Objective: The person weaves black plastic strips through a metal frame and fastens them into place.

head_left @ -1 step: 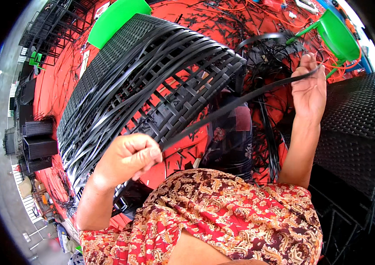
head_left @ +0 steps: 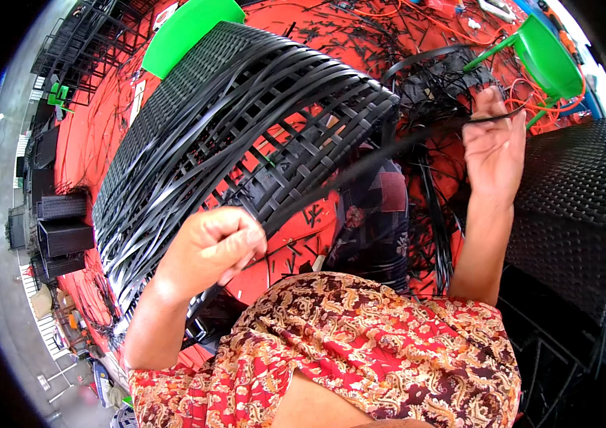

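My left hand (head_left: pixel 217 246) is closed round one end of a flat black plastic strip (head_left: pixel 388 151), in front of a half-woven black wicker piece (head_left: pixel 296 121). From there the strip slants up to my right hand (head_left: pixel 494 153), blurred along part of its length. That hand is raised, palm showing and fingers loosely apart, and the strip crosses its fingers. Many loose black strips (head_left: pixel 175 178) hang over the wicker piece's open lattice, whose left side is densely woven.
A finished black woven piece (head_left: pixel 574 185) stands at my right. One green chair (head_left: pixel 549 60) is behind it; a green seat (head_left: pixel 189 32) touches the wicker's far end. Strip scraps and orange cords (head_left: pixel 531 96) litter the red floor (head_left: pixel 78 153). Black frames (head_left: pixel 89 50) are stacked far left.
My left hand has shifted slightly right and up. The right hand has dropped a little toward the left, its fingers more spread, and the strip between them has moved with blur.
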A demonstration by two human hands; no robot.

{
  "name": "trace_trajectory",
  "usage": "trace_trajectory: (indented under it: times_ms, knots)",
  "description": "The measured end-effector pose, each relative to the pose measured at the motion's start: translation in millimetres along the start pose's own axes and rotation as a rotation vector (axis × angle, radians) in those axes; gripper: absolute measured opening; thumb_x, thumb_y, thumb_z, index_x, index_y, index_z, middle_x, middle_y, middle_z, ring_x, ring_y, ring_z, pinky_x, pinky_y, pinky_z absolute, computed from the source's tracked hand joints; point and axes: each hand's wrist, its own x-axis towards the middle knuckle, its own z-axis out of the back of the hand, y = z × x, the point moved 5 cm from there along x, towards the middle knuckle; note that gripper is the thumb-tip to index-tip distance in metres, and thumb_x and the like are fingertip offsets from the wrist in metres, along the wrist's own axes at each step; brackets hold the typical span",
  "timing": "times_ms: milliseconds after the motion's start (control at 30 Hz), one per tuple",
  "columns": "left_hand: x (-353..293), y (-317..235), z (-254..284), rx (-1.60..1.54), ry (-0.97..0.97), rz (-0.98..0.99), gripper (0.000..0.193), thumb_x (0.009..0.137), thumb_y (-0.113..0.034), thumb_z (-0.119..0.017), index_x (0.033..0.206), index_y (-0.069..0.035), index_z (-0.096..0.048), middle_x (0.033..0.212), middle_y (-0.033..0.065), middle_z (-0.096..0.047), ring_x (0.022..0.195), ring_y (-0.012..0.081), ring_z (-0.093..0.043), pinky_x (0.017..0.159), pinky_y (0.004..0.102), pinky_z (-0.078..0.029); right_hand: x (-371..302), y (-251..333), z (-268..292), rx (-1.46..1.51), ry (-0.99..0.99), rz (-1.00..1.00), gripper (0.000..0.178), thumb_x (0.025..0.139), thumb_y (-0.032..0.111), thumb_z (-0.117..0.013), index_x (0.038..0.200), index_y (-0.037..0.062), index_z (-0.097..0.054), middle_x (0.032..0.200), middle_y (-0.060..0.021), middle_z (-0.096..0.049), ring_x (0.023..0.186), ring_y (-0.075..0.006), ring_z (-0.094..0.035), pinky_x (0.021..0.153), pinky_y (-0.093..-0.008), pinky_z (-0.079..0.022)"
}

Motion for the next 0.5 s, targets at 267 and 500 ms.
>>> trace_trajectory:
  times_ms: [267, 500]
  knots:
    - [54, -47, -68, 0.446, -0.030, -0.579, 0.016, 0.088, -0.016, -0.055, 0.082, -0.002, -0.060, 0.066, 0.0009, -0.056, 0.060, 0.0067, -0.051, 0.054, 0.0228, -0.040, -94, -89, -66, -0.433, 0.453, -0.126, 0.024, 0.091, 0.014, -0.051, 0.110, 0.0003, -0.056, 0.107, -0.0096, -0.057, 0.071, -0.0099, -0.054, 0.064, -0.0210, -0.044]
    - [29, -17, -35, 0.506, 0.076, -0.225, 0.015, 0.088, -0.016, -0.056, 0.086, -0.002, -0.061, 0.062, -0.0014, -0.056, 0.046, 0.0036, -0.050, 0.043, 0.0191, -0.040, -57, -37, -28, -0.018, 0.183, -0.096, 0.023, 0.095, 0.018, -0.043, 0.103, 0.0004, -0.055, 0.092, -0.0124, -0.058, 0.076, -0.0132, -0.054, 0.063, -0.0239, -0.044]
